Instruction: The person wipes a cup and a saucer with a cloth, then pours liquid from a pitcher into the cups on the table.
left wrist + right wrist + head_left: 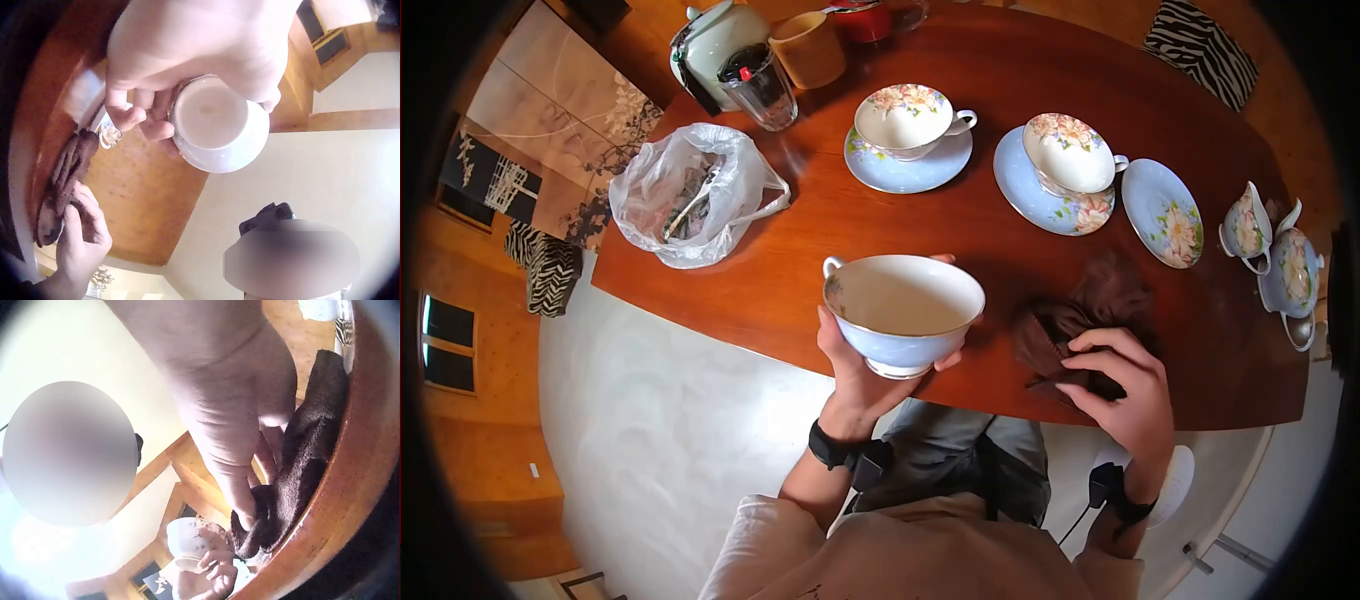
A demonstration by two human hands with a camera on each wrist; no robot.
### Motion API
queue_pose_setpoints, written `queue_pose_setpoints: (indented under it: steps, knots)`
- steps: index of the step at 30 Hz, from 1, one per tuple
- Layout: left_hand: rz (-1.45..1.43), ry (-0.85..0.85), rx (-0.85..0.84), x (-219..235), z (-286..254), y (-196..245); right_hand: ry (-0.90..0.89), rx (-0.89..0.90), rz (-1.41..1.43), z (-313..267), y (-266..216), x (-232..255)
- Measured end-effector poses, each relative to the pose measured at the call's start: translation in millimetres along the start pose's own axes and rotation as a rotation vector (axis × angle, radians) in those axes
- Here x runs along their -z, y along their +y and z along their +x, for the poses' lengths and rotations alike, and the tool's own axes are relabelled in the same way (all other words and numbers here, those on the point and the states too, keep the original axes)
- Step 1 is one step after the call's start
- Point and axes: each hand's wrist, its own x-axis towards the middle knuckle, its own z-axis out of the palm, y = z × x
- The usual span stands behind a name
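My left hand (862,388) holds a pale blue teacup (880,345) over the table's front edge, its white inside showing and its handle to the left. Fingers and thumb lie around the cup's lower part; in the left wrist view its round foot (209,115) faces the camera. To the right, my right hand (1128,388) is at a crumpled dark brown cloth (1040,335) on the table. The right wrist view shows the thumb pressed on one end of this cloth (312,437), with other fingers partly hidden behind it.
Two floral teacups (905,130) (1070,165) stand on blue saucers beyond my hands. Another saucer (1162,210) lies beside them. A creamer (1246,228) and a floral lidded pot (1290,270) are far right. A plastic bag (690,200), glass (765,95) and wooden cup (808,50) stand left.
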Motion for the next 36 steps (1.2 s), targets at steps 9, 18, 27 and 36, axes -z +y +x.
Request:
queue_pose_setpoints:
  steps: [9, 18, 27, 36]
  knots:
    - [0.001, -0.074, 0.028, 17.8, -1.0, -1.4, 0.350, -0.183, 0.251, -10.8, 5.4, -18.8]
    - [0.075, -0.096, 0.003, 15.9, 3.5, -1.8, 0.531, -0.310, 0.575, 3.7, 0.9, -39.4]
    - [0.108, -0.040, 0.066, 19.5, 4.2, -4.9, 0.537, -0.250, 0.895, 9.4, -25.9, -68.4]
    - [0.165, -0.066, 0.032, 7.8, 7.1, -2.0, 0.202, 0.270, 0.112, 13.9, -44.7, -81.5]
